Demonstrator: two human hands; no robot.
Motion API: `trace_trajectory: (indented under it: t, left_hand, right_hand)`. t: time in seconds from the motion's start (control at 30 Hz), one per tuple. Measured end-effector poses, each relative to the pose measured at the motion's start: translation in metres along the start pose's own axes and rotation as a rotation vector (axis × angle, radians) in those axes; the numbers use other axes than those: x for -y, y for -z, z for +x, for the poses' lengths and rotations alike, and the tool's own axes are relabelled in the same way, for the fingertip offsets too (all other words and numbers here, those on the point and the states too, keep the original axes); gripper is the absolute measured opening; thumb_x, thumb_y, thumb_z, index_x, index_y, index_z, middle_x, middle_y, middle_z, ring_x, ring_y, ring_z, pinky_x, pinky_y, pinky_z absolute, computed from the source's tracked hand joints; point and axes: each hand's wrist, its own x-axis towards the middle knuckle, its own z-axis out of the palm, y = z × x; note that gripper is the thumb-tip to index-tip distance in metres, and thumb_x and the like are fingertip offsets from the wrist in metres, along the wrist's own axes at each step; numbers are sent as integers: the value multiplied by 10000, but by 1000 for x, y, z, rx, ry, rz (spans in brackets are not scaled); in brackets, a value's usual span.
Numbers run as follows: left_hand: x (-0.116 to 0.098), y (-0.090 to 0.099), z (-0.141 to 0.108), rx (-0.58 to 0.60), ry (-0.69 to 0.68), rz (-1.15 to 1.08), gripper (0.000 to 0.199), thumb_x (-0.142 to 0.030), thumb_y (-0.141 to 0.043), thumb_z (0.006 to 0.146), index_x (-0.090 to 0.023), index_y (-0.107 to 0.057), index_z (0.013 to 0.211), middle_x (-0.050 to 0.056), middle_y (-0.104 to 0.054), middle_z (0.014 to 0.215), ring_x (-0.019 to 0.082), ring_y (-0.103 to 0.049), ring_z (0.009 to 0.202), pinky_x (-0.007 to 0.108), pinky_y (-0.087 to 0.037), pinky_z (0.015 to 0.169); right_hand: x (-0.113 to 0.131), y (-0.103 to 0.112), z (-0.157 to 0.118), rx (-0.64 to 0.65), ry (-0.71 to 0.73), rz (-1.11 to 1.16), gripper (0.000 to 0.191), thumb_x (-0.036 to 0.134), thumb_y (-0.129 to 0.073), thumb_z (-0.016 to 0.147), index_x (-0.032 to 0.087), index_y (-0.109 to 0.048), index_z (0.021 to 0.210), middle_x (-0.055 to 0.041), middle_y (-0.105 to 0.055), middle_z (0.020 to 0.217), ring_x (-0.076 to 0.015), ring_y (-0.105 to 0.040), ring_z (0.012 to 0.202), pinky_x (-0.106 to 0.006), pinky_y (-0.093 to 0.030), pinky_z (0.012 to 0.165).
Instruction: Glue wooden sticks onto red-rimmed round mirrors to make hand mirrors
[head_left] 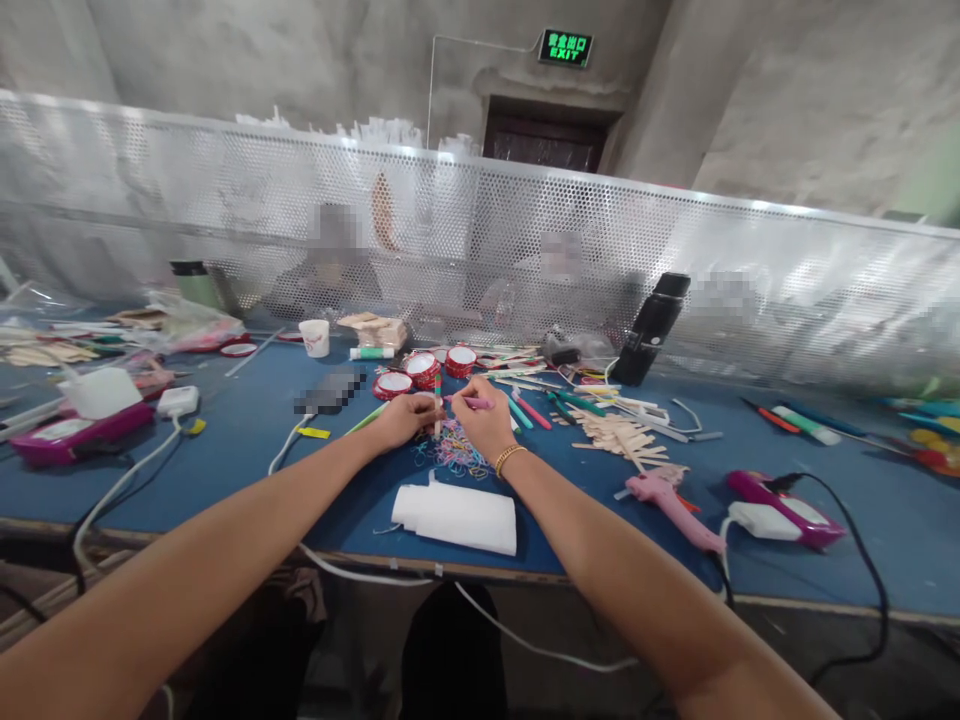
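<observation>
My left hand (411, 420) is closed at the side of an upright wooden craft stick (438, 402) with green and red bands near its top. My right hand (480, 408) is wrapped round a pink marker pen (478, 403), its tip turned toward the stick. Under both hands lies a loose heap of small coloured rubber bands (459, 450). Just behind them stand rolls of red tape (422, 369). A folded white cloth or tissue (456, 516) rests nearer to me, between my forearms.
Loose wooden sticks (616, 438), a pink glue gun (671, 505) and a purple power strip (784, 510) lie to the right. A black bottle (654, 328) and a paper cup (315, 338) stand farther back. A perforated metal screen (450, 230) borders the blue table (247, 430), with people behind it.
</observation>
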Motion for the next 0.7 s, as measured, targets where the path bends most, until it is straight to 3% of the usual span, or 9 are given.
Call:
trace_trajectory:
  t: [0.7]
  left_hand:
    - [1,-1,-1,-32,-12,-3,447,-563,-599,795,-148,-599,629,-7,-571,569,97,-455,502,228,-342,503]
  right_hand:
    - [-1,-4,-1,44,11,38,159,244,-560,792,227,-518,640,35,-603,632,-146,-556,632,-267,-398,657]
